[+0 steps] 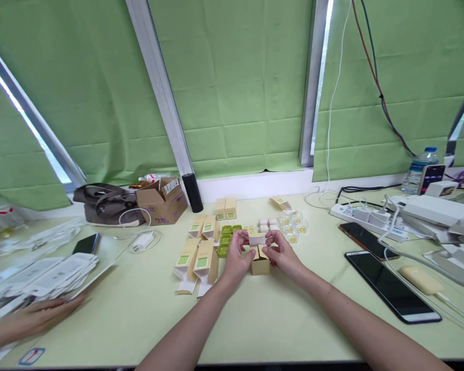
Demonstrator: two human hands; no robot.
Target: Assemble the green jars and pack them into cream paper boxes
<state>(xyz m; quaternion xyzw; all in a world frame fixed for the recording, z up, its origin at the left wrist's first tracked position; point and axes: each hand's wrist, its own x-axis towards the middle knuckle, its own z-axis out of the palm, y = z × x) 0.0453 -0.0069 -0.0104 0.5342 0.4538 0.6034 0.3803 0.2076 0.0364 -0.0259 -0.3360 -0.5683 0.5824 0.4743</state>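
A small tan carton [260, 266] stands on the table with its top flaps raised. My left hand [237, 256] pinches the carton's left side near the flaps. On the opposite side, my right hand [282, 253] has thumb and fingers closed on the right flap. The white inner side of one flap [257, 239] shows between the hands. Just beyond them are green trays [225, 239], pinkish-white round pieces [268, 223] and clear containers with yellow centres [293, 226]. Several tan cartons with green labels [203, 258] lie to the left. The carton's inside is hidden.
A brown cardboard box [162, 202], grey bag [108, 203] and black cylinder [192, 193] stand at the back. On the right lie phones [392, 286], cables and a power strip [367, 219]. At left, another person's hand [42, 314] holds white flat packaging [58, 273].
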